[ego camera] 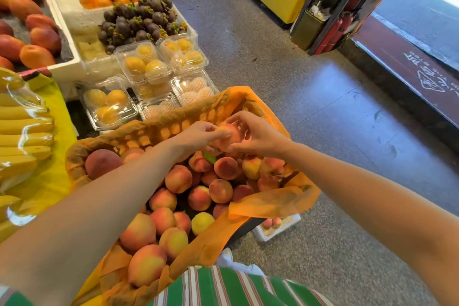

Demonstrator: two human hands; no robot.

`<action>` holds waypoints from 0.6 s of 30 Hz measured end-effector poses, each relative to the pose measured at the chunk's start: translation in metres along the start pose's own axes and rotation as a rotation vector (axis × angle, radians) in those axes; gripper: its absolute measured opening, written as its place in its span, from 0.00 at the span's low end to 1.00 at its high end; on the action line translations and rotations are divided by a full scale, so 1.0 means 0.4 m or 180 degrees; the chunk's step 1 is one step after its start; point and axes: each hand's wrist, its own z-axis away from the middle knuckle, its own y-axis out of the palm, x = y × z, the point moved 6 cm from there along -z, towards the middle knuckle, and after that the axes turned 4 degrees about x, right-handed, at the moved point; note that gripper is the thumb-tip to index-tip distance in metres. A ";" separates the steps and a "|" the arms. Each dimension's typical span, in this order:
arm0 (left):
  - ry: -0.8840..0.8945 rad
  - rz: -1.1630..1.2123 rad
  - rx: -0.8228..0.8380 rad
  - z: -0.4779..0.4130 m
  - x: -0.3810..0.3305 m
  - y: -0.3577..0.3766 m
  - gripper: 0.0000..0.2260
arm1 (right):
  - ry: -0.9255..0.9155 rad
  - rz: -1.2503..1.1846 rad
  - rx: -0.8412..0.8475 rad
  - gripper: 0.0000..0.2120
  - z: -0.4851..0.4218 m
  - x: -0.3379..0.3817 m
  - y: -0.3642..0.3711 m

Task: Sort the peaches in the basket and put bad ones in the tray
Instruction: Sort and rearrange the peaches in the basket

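Left hand (201, 135) and right hand (258, 136) both grasped 1 round, matte-skinned peach (229, 135), fingers curled round it, above the far end of the basket (159, 129). Basket lined with a crinkled orange sheet, lattice walls mostly hidden. Heap of red-yellow peaches (178, 179) inside, partly covered by the forearms. White foam tray (270, 235) on the floor right of the basket, largely under the liner flap, 2 peaches visible in it. Held peach's condition hard to make out.

There are two hands, the left hand (198, 134) and the right hand (259, 137), and one peach (229, 135) between them. One basket (159, 129) has more than twenty peaches (178, 179), one white tray (280, 232) has two, and six clear boxes (143, 62) stand behind
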 end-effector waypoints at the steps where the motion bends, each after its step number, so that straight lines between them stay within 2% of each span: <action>1: 0.0073 -0.0030 -0.0061 -0.005 -0.010 0.000 0.12 | 0.0070 -0.0011 -0.0061 0.29 -0.004 -0.010 -0.022; 3: 0.0254 -0.0367 -0.0302 -0.018 -0.025 -0.015 0.12 | 0.0198 0.0158 -0.0138 0.29 -0.015 -0.036 -0.066; 5: 0.0364 -0.1293 -0.0537 -0.031 -0.033 -0.039 0.17 | 0.0269 0.0639 -0.0192 0.29 -0.027 -0.056 -0.102; 7: 0.0463 -0.2006 -0.0503 -0.039 -0.039 -0.044 0.22 | 0.0269 0.1304 -0.0169 0.28 -0.041 -0.059 -0.121; 10: 0.0389 -0.2181 -0.0079 -0.053 -0.025 -0.026 0.23 | 0.0176 0.2072 0.0019 0.29 -0.055 -0.062 -0.112; 12: 0.0317 -0.2248 0.0103 -0.063 -0.009 -0.019 0.24 | 0.0122 0.2257 0.0073 0.29 -0.062 -0.067 -0.103; 18: 0.0390 -0.2168 -0.0050 -0.093 -0.010 -0.024 0.22 | 0.0086 0.2423 0.0301 0.35 -0.065 -0.080 -0.089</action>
